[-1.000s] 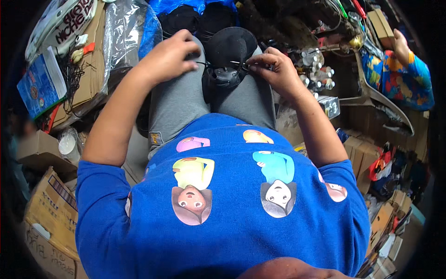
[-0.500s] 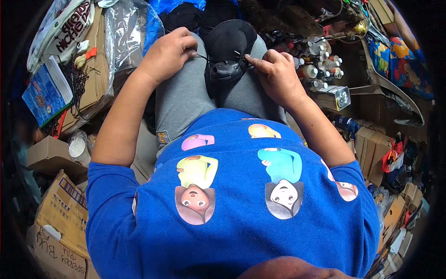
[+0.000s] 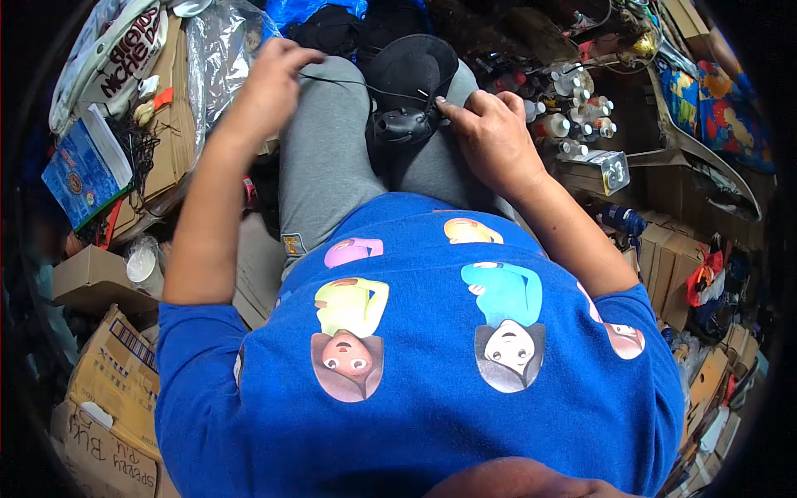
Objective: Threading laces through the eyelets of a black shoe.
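Note:
A black shoe (image 3: pixel 404 70) rests between my thighs, with a shiny dark part (image 3: pixel 400 126) at its near end. From the shoe a thin black cord (image 3: pixel 340 81) runs out to the left. My left hand (image 3: pixel 274 87) is closed in a pinch on the cord's far end, beyond my left knee. On the other side, my right hand (image 3: pixel 496 137) has its fingers curled and its fingertips pressed at the shoe's right edge. Close to those fingertips a small pale tip sticks up from the shoe; what it belongs to is too small to tell.
Several small bottles (image 3: pixel 573 116) stand to the right of my knee, near a clear plastic box (image 3: pixel 614 172). Cardboard (image 3: pixel 170 124), a plastic bag (image 3: pixel 220 58) and a blue book (image 3: pixel 87 170) lie on the left. Cardboard boxes (image 3: pixel 116 382) sit at lower left.
My left hand has moved up and to the left, away from the shoe, and the cord now stretches longer across my left thigh. My right hand stays at the shoe's edge.

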A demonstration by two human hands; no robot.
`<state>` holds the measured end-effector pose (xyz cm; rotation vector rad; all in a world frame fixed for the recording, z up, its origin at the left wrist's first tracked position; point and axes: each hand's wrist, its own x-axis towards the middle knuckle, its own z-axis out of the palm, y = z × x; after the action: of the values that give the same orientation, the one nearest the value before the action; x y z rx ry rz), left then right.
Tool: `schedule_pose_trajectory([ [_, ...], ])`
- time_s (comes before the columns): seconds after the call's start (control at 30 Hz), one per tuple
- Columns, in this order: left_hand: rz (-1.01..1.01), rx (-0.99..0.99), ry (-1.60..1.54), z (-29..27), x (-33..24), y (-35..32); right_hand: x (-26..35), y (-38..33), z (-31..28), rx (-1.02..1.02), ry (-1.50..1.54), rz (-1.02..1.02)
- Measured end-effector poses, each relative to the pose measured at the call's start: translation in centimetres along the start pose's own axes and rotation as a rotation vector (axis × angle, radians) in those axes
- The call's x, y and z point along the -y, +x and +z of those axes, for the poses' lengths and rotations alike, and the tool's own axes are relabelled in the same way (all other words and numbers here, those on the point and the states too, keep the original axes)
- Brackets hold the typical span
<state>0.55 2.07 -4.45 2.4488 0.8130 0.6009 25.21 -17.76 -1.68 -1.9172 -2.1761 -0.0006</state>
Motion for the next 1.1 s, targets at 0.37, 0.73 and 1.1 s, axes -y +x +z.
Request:
schedule_pose_trajectory([
  [0.37, 0.102, 0.018, -0.073, 4.2, -6.1, 0.6, -3.8, 1.6, -0.3, 0.261, 0.667, 0.269],
  [0.73, 0.039, 0.182, -0.321, 5.2, -5.8, 1.7, -5.8, 3.3, 0.3, 0.379, 0.741, 0.216],
  [1.1, -0.021, 0.286, -0.434, 6.0, -5.9, 2.6, -6.3, 3.2, 1.0, 0.401, 0.832, 0.226],
])
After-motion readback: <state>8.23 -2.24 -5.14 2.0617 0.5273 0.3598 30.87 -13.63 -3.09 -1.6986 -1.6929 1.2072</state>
